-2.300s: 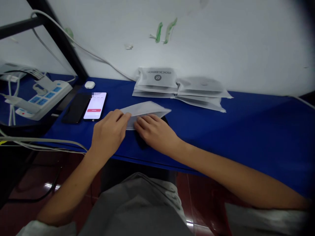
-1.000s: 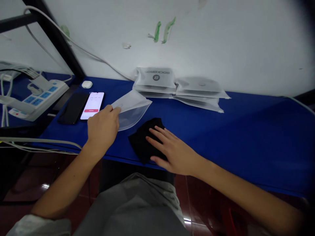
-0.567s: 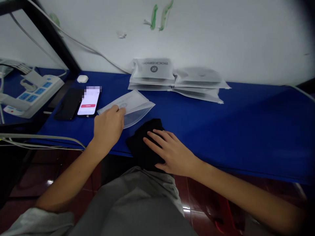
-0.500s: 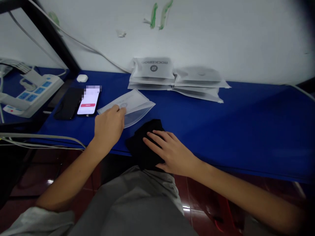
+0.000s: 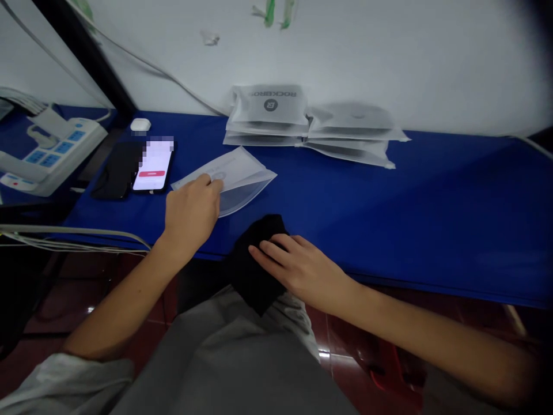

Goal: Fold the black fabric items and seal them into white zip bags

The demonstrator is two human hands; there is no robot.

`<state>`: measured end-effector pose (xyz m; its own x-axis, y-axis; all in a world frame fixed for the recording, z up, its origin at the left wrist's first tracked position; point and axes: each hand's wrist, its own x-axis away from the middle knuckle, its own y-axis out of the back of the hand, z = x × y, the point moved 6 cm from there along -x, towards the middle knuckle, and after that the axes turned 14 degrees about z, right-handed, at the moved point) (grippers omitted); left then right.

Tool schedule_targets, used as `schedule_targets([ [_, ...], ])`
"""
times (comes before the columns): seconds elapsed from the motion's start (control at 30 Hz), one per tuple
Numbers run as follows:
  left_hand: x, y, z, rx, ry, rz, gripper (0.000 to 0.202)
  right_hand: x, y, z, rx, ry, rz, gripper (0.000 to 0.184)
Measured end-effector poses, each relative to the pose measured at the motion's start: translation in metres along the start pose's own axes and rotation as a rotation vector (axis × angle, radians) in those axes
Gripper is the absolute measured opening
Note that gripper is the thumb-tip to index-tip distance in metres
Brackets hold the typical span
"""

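My left hand (image 5: 194,207) is closed in a pinch on the frosted plastic bag (image 5: 235,173), which lies on the table with its mouth toward the right. Faint print shows on the bag's upper face. A piece of folded black fabric (image 5: 254,276) hangs over the table's front edge above my lap. My right hand (image 5: 294,262) grips its right side, fingers bent over the top and the thumb hidden. The exact kind of fabric item cannot be made out.
Several filled frosted bags (image 5: 268,118) are stacked against the wall. Two phones, one a lit phone (image 5: 151,167), lie at the left near a white earbud case (image 5: 140,124). A power strip (image 5: 56,155) and cables (image 5: 86,233) are farther left on the blue table (image 5: 432,219).
The black fabric has shifted toward my body and hangs lower. My right fingers have curled more, and the thumb has gone out of sight. My left hand keeps its pinch; the view has tilted slightly.
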<state>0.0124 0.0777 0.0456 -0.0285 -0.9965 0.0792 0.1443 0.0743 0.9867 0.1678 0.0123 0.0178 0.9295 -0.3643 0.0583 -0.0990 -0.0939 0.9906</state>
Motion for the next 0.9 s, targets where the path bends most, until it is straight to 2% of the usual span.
schedule_targets([
  [0.23,-0.002,-0.004,0.002,0.003,-0.078,0.032,0.029,-0.001,0.002,0.003,0.124,0.060,-0.142,0.035],
  [0.33,-0.003,-0.005,0.003,0.005,-0.114,0.063,0.029,0.001,0.015,0.004,0.148,0.120,-0.272,0.032],
  [0.43,-0.005,-0.005,0.003,0.023,-0.141,0.107,0.029,0.002,0.034,0.003,0.151,0.197,-0.465,0.030],
  [0.53,-0.005,-0.005,0.000,0.065,-0.187,0.179,0.031,-0.002,0.039,-0.004,0.164,0.247,-0.576,0.030],
  [0.77,-0.005,0.001,0.003,0.156,-0.214,0.125,0.039,-0.019,0.006,-0.019,0.218,0.279,-0.434,0.031],
  [0.9,-0.004,0.002,0.001,0.153,-0.232,0.119,0.036,-0.023,0.002,-0.025,0.250,0.257,-0.376,0.032],
])
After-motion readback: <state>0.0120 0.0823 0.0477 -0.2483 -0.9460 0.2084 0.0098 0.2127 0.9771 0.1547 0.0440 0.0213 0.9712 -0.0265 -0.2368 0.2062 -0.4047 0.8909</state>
